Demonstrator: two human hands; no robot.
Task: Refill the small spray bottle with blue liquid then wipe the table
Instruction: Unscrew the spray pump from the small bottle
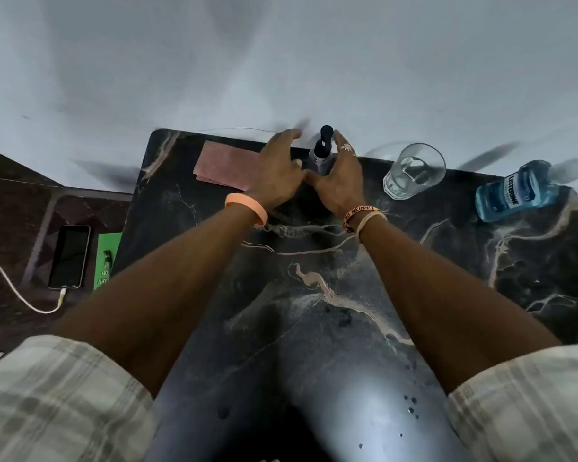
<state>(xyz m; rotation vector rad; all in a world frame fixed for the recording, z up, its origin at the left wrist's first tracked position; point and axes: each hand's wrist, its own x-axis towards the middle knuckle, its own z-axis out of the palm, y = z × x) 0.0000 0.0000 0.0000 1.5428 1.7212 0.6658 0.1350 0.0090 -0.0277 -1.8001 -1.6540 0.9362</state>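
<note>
A small spray bottle point(321, 151) with a black pump top stands upright at the far edge of the dark marble table point(314, 278). My left hand point(279, 173) is just left of it and my right hand point(339, 176) just right of it, both with fingers spread and not closed on the bottle. A bottle of blue liquid point(518, 191) labelled Listerine stands at the far right. A pink folded cloth point(224, 165) lies left of my left hand, partly under it.
A clear drinking glass point(414, 171) stands between the spray bottle and the blue bottle. Left of the table, on a lower surface, lie a phone point(70, 256) with a white cable point(10, 285) and a green card point(106, 258). A pale wall rises behind the table.
</note>
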